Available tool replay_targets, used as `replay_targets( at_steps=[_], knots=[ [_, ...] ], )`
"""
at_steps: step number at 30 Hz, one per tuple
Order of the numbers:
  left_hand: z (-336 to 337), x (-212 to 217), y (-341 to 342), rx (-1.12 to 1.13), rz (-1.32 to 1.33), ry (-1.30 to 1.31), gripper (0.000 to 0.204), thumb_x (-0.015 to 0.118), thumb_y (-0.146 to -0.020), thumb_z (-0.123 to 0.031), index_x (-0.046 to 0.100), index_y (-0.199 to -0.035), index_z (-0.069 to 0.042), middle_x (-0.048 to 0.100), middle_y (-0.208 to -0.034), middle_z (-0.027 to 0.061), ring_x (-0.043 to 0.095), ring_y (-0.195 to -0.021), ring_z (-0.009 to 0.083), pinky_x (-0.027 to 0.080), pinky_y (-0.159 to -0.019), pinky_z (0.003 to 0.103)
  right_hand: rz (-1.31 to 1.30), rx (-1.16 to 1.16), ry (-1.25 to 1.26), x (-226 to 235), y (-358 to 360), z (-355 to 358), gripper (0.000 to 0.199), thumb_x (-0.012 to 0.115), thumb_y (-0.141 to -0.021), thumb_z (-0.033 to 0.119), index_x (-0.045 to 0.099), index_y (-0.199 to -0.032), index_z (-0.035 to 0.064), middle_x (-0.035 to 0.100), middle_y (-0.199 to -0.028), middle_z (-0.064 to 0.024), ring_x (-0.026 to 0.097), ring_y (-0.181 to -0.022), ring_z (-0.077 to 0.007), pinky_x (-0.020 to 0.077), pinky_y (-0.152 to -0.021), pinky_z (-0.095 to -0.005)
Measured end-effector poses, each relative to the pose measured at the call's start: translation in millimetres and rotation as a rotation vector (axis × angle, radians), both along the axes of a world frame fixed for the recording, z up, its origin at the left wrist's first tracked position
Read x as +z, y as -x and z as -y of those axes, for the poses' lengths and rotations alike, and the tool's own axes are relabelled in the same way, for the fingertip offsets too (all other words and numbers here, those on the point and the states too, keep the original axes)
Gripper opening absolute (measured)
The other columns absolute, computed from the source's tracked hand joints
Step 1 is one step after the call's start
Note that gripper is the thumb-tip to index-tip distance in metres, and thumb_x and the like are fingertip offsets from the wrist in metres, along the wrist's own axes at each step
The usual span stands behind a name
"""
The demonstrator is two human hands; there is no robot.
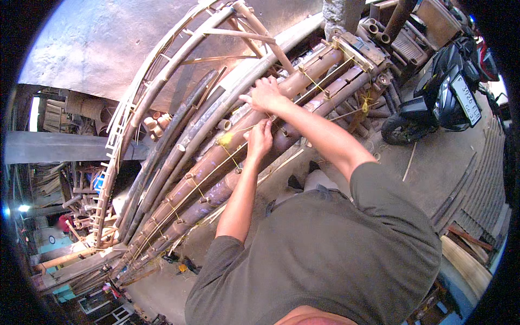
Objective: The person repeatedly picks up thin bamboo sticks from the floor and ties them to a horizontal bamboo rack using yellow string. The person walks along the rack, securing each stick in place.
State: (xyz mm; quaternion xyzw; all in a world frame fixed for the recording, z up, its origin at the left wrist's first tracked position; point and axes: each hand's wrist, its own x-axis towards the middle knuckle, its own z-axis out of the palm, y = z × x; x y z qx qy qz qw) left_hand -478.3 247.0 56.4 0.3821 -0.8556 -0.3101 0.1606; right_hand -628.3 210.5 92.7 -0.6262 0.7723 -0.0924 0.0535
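Two long brown bamboo poles lie side by side, the farther pole (230, 135) and the nearer pole (284, 138), with thin cords strung along and across them. My left hand (260, 139) is closed in a pinch between the poles; whatever its fingertips hold is too small to make out. Just beyond it, my right hand (266, 95) lies over the farther pole, fingers curled and thumb sticking out to the left. What those fingers grip, if anything, is hidden. A yellow tuft of cord (225, 139) sits on the farther pole, left of my left hand.
A curved bamboo frame (157, 81) rises behind the poles. Dark poles (173, 130) lie alongside, near short cut bamboo pieces (157, 124). A wooden end block (352, 51) crosses the poles' far right end. A motorcycle (433, 108) is parked at the right, beside stacked corrugated sheets (476, 189).
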Motion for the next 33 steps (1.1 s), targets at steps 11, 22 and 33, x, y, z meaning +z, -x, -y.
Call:
replay_targets(
  at_steps=[11, 22, 33],
  knots=[
    [15, -9, 6, 0.035, -0.068, -0.074, 0.025, 0.046, -0.095, -0.024, 0.068, -0.092, -0.011, 0.065, -0.079, 0.0151, 0.064, -0.081, 0.0272, 0.045, -0.074, 0.036, 0.616, 0.484, 0.079, -65, -45, -177, 0.039, 0.052, -0.090, 0.032, 0.060, -0.064, 0.0037, 0.057, -0.058, -0.0206, 0.059, -0.057, -0.0410, 0.0480, -0.058, -0.0500],
    [137, -34, 57, 0.242, 0.032, 0.037, 0.032, 0.050, -0.091, -0.033, 0.069, -0.096, -0.006, 0.068, -0.085, 0.0191, 0.066, -0.085, 0.0338, 0.049, -0.078, 0.041, 1.730, -0.324, 0.866, -64, -62, -209, 0.038, 0.049, -0.096, 0.039, 0.062, -0.093, 0.0033, 0.064, -0.091, -0.0058, 0.061, -0.085, -0.0163, 0.0486, -0.081, -0.0356],
    [74, 13, -179, -0.125, 0.307, -0.001, 0.025, 0.051, -0.090, -0.021, 0.064, -0.103, -0.004, 0.065, -0.097, 0.0236, 0.064, -0.093, 0.0367, 0.048, -0.080, 0.045, 2.621, -0.654, 0.658, -81, -240, -156, 0.029, 0.050, -0.096, 0.035, 0.060, -0.101, 0.0083, 0.063, -0.095, -0.0065, 0.061, -0.089, -0.0165, 0.0495, -0.081, -0.0314]
  ],
)
